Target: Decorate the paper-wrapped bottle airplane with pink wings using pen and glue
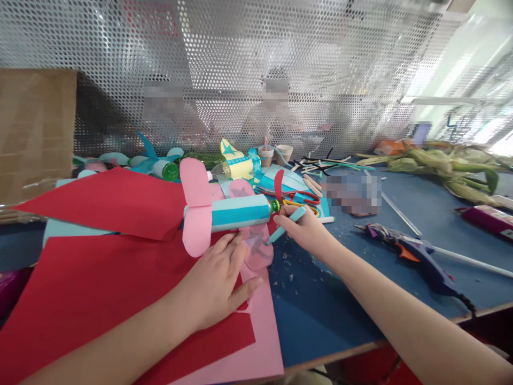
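A small bottle wrapped in light and dark blue paper [240, 212] lies on its side, its green neck pointing right. Pink paper shapes [197, 230] stand at its left end, and a pink wing with a grey star [258, 248] extends from its near side. In the fingers of my right hand [298, 227] is a light teal marker [290, 222], its lower end at the star's edge. My left hand [220, 278] lies flat with fingers spread, pressing on red paper [132, 289] and pink paper [266, 331] beside the wing.
Scissors [300, 198] with red handles lie just beyond the bottle. A glue gun [412, 254] rests on the blue table [320, 315] at right. Farther back are other decorated bottles [236, 167], paper cups [284, 154] and corn husks [444, 160]. Cardboard [36, 133] stands at left.
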Demonstrator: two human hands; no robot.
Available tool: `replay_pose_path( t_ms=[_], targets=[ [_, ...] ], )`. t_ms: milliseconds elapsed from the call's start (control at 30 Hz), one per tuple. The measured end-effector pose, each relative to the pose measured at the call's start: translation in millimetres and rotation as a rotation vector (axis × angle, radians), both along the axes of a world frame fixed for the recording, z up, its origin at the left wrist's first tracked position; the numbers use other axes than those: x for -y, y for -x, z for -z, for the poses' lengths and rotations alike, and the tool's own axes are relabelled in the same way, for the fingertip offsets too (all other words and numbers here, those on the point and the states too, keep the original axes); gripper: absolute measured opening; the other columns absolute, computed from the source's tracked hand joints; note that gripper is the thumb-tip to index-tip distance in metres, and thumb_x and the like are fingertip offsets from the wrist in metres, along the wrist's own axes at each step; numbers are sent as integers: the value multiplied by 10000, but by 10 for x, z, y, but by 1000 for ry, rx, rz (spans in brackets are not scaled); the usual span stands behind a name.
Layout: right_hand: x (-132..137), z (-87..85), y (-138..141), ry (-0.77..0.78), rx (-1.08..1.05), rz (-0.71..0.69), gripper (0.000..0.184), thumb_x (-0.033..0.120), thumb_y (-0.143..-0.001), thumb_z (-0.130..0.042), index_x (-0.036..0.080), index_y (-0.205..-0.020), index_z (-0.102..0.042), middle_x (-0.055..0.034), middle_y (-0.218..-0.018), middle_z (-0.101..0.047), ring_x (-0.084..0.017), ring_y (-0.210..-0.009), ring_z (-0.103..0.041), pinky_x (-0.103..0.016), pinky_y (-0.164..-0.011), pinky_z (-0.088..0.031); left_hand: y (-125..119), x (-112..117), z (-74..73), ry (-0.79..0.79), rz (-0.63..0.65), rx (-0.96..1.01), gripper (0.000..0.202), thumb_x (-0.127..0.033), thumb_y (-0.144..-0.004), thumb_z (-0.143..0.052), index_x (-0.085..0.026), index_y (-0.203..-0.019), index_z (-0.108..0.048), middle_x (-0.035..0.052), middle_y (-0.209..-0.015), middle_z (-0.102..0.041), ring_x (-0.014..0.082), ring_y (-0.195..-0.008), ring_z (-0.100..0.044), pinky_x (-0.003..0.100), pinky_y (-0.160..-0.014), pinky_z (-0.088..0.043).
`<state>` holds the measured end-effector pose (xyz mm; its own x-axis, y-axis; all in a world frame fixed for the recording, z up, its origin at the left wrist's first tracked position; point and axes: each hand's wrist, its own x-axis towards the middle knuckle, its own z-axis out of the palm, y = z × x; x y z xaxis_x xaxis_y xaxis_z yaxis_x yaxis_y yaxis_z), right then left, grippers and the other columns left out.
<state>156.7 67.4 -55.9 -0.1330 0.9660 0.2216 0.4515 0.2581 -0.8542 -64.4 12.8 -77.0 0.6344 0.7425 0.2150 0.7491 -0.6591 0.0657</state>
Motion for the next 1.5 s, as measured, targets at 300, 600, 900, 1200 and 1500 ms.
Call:
replay_pose_path(
  t_ms=[300,600,900,1200,1500],
  targets=[
    [-9,-1,-4,2,15,3,265,354,-738,-501,221,-535,-394,51,-478,-414,-118,-506,-381,-266,-514,-295,3,6,35,-10,-8,15,682,-593,-935,-308,-107,-1411,-362,163,-1485,-400,342,-1349,-375,508,-1047,-402],
    [0,-3,3,17,8,-24,288,372,-750,-518,220,-542,-390,53,-478,-410,-116,-513,-382,-263,-522,-302,-11,3,-24,28,-18,2,695,-596,-931,-317,-84,-1397,-387,174,-1487,-389,352,-1350,-373,513,-1054,-398],
    [0,1,2,3,28,-5,293,373,-756,-511,220,-540,-386,51,-484,-406,-118,-515,-382,-264,-519,-291,5,3,40,8,-8,21,678,-579,-933,-338,-105,-1417,-360,170,-1486,-394,345,-1355,-364,519,-1051,-395],
    [5,-24,-2,15,16,4,274,360,-736,-506,220,-534,-387,52,-474,-402,-118,-508,-378,-268,-515,-279,6,3,36,2,-5,29,679,-590,-934,-319,-99,-1400,-380,175,-1476,-409,349,-1348,-374,522,-1049,-396],
    [-3,-16,-16,18,16,-9,268,327,-723,-492,220,-515,-361,60,-467,-363,-110,-496,-341,-267,-501,-245,-2,11,7,19,-16,44,681,-597,-931,-311,-114,-1408,-372,161,-1484,-402,347,-1346,-379,514,-1053,-391]
  ],
)
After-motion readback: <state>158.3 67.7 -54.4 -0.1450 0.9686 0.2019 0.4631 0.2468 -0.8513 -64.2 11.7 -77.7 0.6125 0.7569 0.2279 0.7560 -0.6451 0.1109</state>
